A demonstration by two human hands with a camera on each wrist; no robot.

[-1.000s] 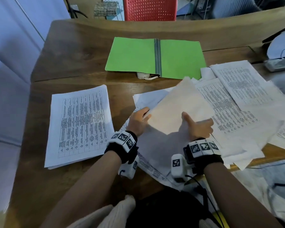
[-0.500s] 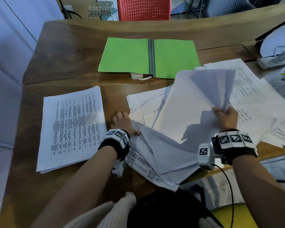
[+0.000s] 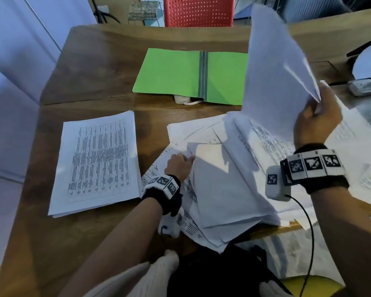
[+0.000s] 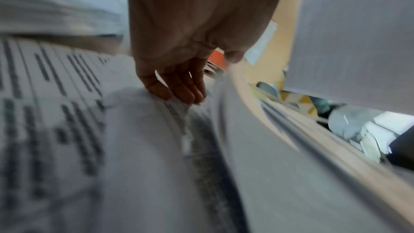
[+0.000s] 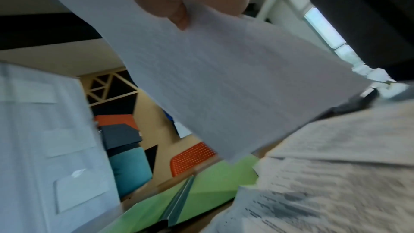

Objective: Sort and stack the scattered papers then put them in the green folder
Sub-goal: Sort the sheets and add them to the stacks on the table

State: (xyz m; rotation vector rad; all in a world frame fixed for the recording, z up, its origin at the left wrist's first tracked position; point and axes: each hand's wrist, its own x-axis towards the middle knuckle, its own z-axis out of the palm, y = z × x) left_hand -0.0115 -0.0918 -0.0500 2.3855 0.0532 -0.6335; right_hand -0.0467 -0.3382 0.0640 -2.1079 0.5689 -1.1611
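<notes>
Green folder point(image 3: 171, 76) lies open — right hand point(image 3: 317, 118) pinches a raised sheet point(image 3: 272, 71), left hand point(image 3: 178, 166) presses loose papers point(image 3: 223, 189) flat.

flat bright-green card folder point(image 3: 171, 73) with grey centre spine | neat white paper stack point(image 3: 99, 161), black tabular print | perforated red plastic chair point(image 3: 198, 10), white dots | brown wooden table point(image 3: 99, 61)

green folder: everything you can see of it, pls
The green folder lies open and flat on the wooden table, at the far side beyond the papers. Two bright green, card-like panels meet at a grey strip down the spine. It holds no sheets. A small white object pokes out from under its near edge. Its right panel is partly hidden by the raised sheet that the right hand grips. Neither hand touches it.
</notes>
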